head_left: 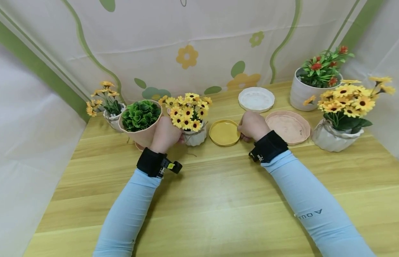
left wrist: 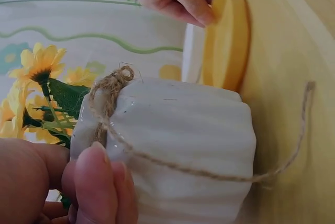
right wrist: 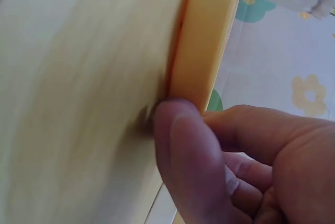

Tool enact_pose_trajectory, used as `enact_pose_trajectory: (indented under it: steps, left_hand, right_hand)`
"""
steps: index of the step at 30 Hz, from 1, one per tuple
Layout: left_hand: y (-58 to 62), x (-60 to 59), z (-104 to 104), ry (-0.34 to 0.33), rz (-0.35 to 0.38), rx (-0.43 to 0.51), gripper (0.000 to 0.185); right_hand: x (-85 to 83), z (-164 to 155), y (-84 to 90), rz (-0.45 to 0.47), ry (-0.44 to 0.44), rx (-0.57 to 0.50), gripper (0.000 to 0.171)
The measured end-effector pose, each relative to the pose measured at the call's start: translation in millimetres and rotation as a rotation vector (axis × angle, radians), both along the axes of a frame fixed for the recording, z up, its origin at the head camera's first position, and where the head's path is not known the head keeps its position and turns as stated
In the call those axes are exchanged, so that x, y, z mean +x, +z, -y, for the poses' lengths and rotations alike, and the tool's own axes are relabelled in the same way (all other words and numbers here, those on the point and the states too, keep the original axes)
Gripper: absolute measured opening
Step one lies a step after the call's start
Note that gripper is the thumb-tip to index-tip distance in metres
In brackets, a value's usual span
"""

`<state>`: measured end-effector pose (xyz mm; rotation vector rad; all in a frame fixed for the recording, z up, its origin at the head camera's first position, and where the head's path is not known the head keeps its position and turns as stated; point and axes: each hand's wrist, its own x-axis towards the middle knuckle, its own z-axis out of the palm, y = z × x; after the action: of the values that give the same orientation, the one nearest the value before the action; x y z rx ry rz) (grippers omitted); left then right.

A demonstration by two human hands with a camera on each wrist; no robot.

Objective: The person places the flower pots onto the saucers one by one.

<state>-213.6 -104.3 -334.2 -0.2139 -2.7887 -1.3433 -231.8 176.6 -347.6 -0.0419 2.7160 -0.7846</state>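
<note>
The left hand (head_left: 165, 134) grips the white pot (head_left: 195, 137), the right hand (head_left: 250, 125) pinches the yellow saucer (head_left: 224, 132) rim between its fingers (right wrist: 183, 150); next, I judge, pot onto saucer.

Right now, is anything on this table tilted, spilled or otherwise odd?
One thing: the pink pot of green leaves leans toward the back left rather than standing upright, close beside the left hand. A loose twine end trails from the white ribbed pot onto the table. Nothing looks spilled or broken.
</note>
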Motion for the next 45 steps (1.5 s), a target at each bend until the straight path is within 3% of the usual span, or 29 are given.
enact_pose_trajectory:
  steps: [6, 13, 18, 21, 32, 45]
  left_hand:
    - [11.1, 2.7, -7.0, 0.001, -0.027, 0.019, 0.015]
    - [19.5, 2.2, -21.7, -0.017, -0.067, 0.137, 0.031]
    - [24.1, 0.1, -31.9, -0.07, -0.114, 0.211, 0.019]
    - [25.4, -0.4, -36.7, -0.086, -0.073, 0.274, 0.017]
    - [22.0, -1.6, -50.1, -0.079, 0.095, 0.315, 0.02]
    - [12.8, -4.8, -65.3, -0.063, 0.194, 0.381, 0.027]
  right_hand:
    - [-0.8, 0.3, -2.2, 0.001, -0.024, -0.041, 0.019]
    - [-1.3, 0.2, -4.9, -0.024, -0.011, -0.035, 0.019]
    - [-1.9, 0.2, -4.3, -0.013, -0.01, -0.023, 0.021]
    - [-2.0, -0.4, -4.2, -0.008, -0.011, -0.042, 0.022]
    - [-2.5, -2.7, -5.7, 0.014, -0.025, -0.127, 0.024]
    - [-3.6, -5.7, -6.5, 0.028, -0.025, -0.181, 0.024]
